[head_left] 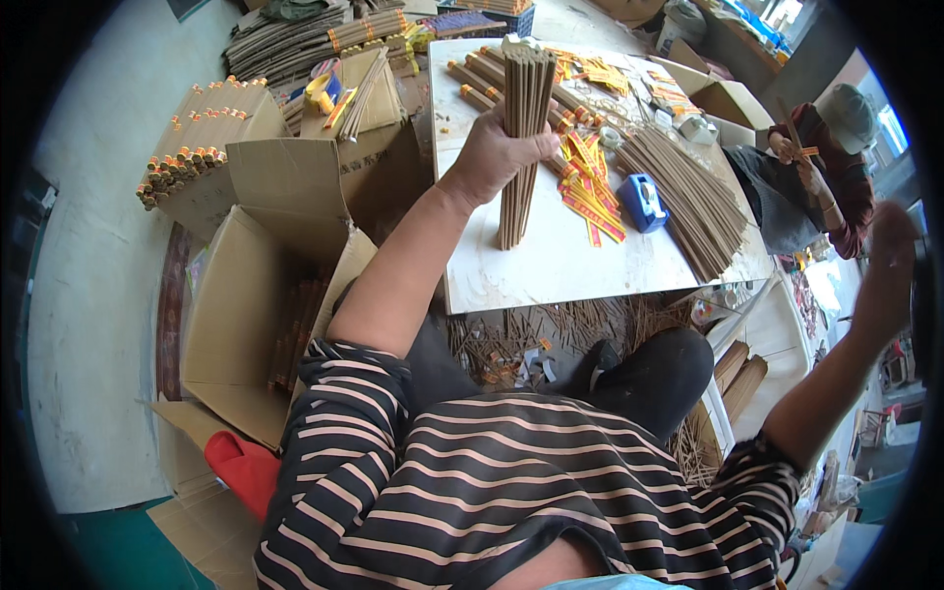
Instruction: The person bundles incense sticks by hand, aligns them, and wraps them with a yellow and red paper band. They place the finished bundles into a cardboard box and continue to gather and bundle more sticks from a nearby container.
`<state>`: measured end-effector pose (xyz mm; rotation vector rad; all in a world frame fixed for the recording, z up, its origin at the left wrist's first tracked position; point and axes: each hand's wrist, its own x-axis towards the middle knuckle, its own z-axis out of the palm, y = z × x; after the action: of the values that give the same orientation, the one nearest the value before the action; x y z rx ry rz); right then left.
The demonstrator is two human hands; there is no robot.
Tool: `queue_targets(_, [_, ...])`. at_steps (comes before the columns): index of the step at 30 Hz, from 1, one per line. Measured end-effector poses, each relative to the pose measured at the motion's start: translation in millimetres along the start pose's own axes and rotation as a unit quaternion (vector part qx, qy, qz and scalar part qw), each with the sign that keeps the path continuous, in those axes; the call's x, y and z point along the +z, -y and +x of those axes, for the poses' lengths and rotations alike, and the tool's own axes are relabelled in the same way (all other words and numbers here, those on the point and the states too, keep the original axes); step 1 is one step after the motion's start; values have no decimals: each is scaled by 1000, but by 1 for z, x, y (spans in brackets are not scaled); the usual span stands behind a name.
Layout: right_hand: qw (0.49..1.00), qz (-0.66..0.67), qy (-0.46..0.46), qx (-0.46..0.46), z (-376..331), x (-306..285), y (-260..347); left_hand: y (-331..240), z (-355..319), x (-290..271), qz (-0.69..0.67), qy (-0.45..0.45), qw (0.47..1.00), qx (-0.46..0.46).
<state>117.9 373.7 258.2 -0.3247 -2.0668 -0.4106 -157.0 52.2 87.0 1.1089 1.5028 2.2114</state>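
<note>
My left hand grips a thick bundle of long brown sticks that stands upright with its lower end on the white table. My right hand is raised far out at the right rim, away from the table; its fingers are blurred and whether it holds anything cannot be told. Loose brown sticks lie fanned on the table's right side. Yellow and red paper strips and a blue tape dispenser lie just right of the bundle.
Tied stick bundles lie at the table's far end. Open cardboard boxes stand to my left, one filled with bundles. Another person sits beyond the table at the right. Broken sticks litter the floor by my knees.
</note>
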Motion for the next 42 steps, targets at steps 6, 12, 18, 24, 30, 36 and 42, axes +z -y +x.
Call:
queue_targets(6, [950, 167, 160, 210, -113, 38, 3, 4, 8, 0, 23, -52, 995, 84])
queue_targets(12, [879, 288, 214, 313, -155, 65, 48, 4, -2, -8, 95, -70, 991, 67])
queue_targets(18, [835, 401, 287, 242, -173, 116, 89, 5, 7, -13, 79, -137, 984, 84])
queue_targets(24, [728, 526, 435, 63, -179, 164, 192, -35, -2, -51, -49, -248, 939, 232])
queue_targets(30, [771, 452, 425, -140, -168, 283, 260, -29, -30, -111, -109, -372, 886, 255])
queue_targets(36, [763, 419, 440, -219, -153, 330, 336, -14, -49, -151, -136, -396, 880, 223])
queue_targets(42, [560, 609, 347, -441, -183, 252, 377, -17, -48, -148, -190, -407, 866, 219])
